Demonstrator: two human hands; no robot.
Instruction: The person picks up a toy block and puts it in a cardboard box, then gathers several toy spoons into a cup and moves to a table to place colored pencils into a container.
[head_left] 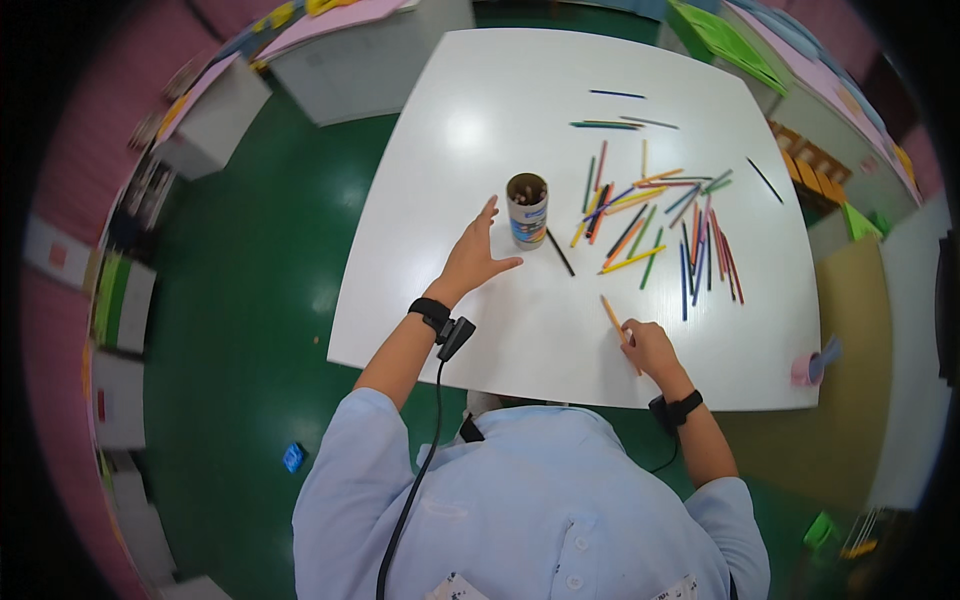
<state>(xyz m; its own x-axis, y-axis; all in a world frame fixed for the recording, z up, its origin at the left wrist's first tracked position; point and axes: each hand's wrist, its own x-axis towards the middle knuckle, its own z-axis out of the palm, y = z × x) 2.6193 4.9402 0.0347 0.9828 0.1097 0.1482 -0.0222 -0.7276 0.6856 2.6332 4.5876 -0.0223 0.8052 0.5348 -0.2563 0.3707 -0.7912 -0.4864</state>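
A round cardboard pencil tube (528, 222) stands upright on the white table (430, 190), with several pencil ends showing inside it. My left hand (477, 257) is beside the tube on its left, thumb and fingers spread apart. Near the table's front edge my right hand (648, 347) pinches a light orange colored pencil (613, 318), its tip pointing away and to the left. A black pencil (560, 252) lies just right of the tube. Many loose colored pencils (632, 252) are scattered over the table's right half, some crossing each other.
Toward the far side lie a blue pencil (617, 94) and a few others. One dark pencil (765, 180) rests near the right edge. A pink cup (806, 369) is at the front right corner. White cabinets (345, 65) stand beyond, on a green floor (240, 350).
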